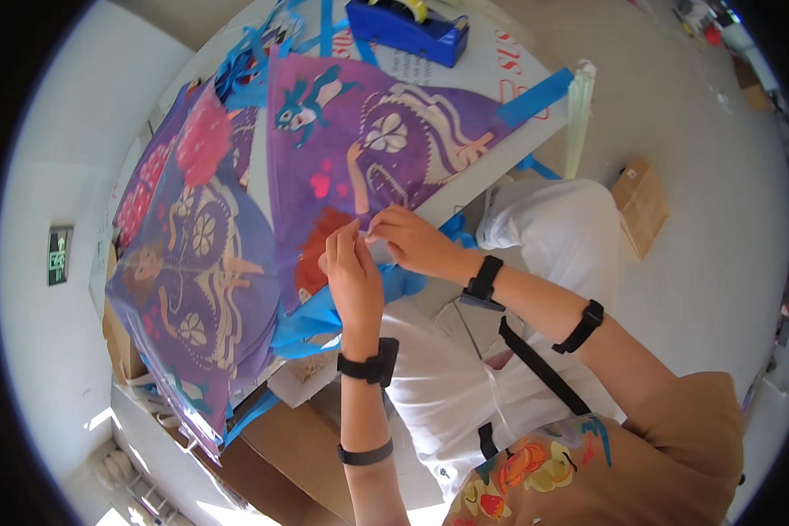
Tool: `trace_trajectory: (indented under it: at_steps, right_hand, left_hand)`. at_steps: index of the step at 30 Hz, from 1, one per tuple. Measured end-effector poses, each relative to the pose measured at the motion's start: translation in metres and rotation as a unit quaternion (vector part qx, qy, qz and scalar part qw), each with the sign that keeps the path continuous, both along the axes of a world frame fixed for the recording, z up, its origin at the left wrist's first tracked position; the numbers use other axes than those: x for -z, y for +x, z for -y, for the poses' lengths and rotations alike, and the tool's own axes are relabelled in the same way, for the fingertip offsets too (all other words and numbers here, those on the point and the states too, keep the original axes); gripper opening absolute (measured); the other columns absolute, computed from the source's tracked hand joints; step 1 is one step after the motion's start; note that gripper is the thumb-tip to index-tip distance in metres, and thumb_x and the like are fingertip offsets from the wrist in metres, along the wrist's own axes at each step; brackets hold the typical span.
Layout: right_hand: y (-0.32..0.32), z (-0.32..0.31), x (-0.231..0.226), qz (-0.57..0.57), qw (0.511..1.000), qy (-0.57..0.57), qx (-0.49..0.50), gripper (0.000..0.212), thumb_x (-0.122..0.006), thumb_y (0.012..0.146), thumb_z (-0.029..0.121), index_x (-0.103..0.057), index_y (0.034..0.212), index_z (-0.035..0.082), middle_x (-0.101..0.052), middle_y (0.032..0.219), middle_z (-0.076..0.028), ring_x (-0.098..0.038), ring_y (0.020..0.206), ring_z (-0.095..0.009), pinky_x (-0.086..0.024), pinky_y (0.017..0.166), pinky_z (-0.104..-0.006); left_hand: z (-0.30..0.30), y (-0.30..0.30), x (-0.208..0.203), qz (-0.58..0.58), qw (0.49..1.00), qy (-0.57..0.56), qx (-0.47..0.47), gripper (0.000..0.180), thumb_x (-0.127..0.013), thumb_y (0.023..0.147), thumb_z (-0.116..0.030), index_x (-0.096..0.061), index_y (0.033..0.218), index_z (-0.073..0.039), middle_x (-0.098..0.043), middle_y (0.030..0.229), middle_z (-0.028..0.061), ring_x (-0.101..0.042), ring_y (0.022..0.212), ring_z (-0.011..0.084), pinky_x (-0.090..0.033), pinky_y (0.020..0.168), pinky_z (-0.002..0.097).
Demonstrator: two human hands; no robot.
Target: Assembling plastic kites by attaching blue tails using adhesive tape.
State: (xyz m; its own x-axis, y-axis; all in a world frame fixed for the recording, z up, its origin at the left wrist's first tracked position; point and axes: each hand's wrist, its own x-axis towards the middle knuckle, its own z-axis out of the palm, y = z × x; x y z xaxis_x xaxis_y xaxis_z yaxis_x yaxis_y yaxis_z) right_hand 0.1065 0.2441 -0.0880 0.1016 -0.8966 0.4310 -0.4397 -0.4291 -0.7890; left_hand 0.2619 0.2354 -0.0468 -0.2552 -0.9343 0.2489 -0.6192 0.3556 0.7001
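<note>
Left hand [352, 273] and right hand [412, 238] — fingers closed, pinching the near edge of a purple kite [368, 145] — blue tape dispenser [408, 31] far on the tabletop [517, 66].

Lighting: bright daylight; sunlit patches at lower left of frame, soft shadows. Floor at right washed out. Fisheye distortion: black corners, edges bending toward the rim. Centre sharp; periphery slightly blurred.
</note>
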Motion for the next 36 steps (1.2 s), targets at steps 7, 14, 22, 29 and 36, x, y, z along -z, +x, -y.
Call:
trace_trajectory:
  at_steps: [7, 14, 22, 29, 36]
  right_hand:
    - [-0.122, -0.008, -0.002, 0.328, 0.856, 0.071, 0.394, 0.034, -0.064, 0.088, -0.002, -0.059, 0.122, 0.0, -0.064, 0.118, -0.011, -0.062, 0.109, -0.022, -0.05, 0.095, -0.0336]
    - [-0.244, 0.01, 0.015, 0.545, 0.742, 0.066, 0.385, 0.052, -0.074, 0.09, 0.004, -0.049, 0.133, -0.01, -0.059, 0.124, -0.015, -0.06, 0.112, -0.02, -0.053, 0.095, -0.035]
    - [-0.232, 0.017, -0.014, 0.444, 0.767, 0.167, 0.432, 0.062, -0.079, 0.087, 0.012, -0.047, 0.137, -0.006, -0.054, 0.134, -0.018, -0.059, 0.118, -0.025, -0.051, 0.099, -0.0362]
    - [-0.199, -0.016, -0.023, 0.63, 0.68, 0.18, 0.329, 0.051, -0.079, 0.089, 0.015, -0.054, 0.127, -0.007, -0.063, 0.122, -0.012, -0.063, 0.11, -0.022, -0.051, 0.098, -0.0381]
    - [-0.217, 0.015, -0.023, 0.55, 0.728, 0.236, 0.334, 0.022, -0.085, 0.084, 0.019, -0.07, 0.094, 0.005, -0.065, 0.084, 0.001, -0.059, 0.076, -0.007, -0.044, 0.065, -0.0236]
  left_hand:
    - [0.012, -0.041, 0.031, -0.034, 0.997, 0.041, -0.06, 0.023, -0.076, 0.091, -0.013, -0.063, 0.103, 0.002, -0.058, 0.097, 0.0122, -0.056, 0.083, 0.0253, -0.049, 0.079, 0.0374]
    - [0.017, -0.041, 0.029, -0.032, 0.991, 0.1, -0.081, 0.023, -0.077, 0.089, -0.012, -0.062, 0.1, 0.001, -0.056, 0.095, 0.0091, -0.053, 0.08, 0.0209, -0.048, 0.076, 0.0354]
    - [0.018, -0.04, 0.028, -0.016, 0.99, 0.106, -0.088, 0.024, -0.079, 0.087, -0.01, -0.062, 0.099, 0.001, -0.056, 0.095, 0.0085, -0.052, 0.08, 0.0201, -0.048, 0.076, 0.0346]
    - [0.014, -0.046, 0.028, -0.008, 0.993, 0.073, -0.088, 0.026, -0.082, 0.086, -0.017, -0.063, 0.094, 0.0, -0.053, 0.091, 0.0076, -0.05, 0.079, 0.0208, -0.045, 0.074, 0.0353]
    - [0.016, -0.052, 0.034, -0.004, 0.987, 0.075, -0.139, 0.028, -0.083, 0.086, -0.022, -0.065, 0.083, -0.001, -0.05, 0.086, 0.0063, -0.049, 0.076, 0.0196, -0.043, 0.07, 0.0352]
